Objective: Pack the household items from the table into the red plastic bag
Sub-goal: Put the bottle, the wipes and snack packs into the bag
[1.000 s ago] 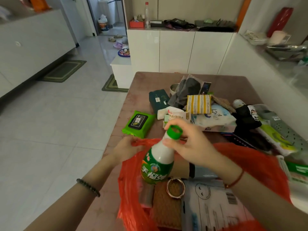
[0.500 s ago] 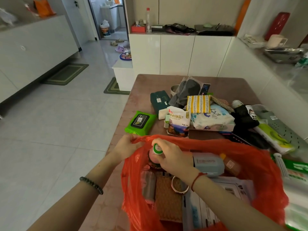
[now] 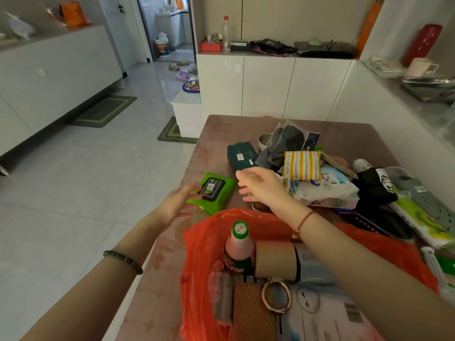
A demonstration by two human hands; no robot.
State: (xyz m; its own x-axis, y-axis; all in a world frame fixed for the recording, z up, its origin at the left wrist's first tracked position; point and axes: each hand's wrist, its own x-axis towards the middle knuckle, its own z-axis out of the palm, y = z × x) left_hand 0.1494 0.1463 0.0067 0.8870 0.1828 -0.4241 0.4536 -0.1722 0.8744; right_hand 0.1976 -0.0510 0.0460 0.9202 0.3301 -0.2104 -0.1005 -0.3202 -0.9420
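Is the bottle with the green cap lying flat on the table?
No, the bottle stands upright inside the red bag, with both hands off it.

open red bag (image 3: 197,244) holds upright bottle (image 3: 238,244).

Red bag (image 3: 202,244); green wipes pack (image 3: 213,190); yellow-striped pouch (image 3: 302,165).
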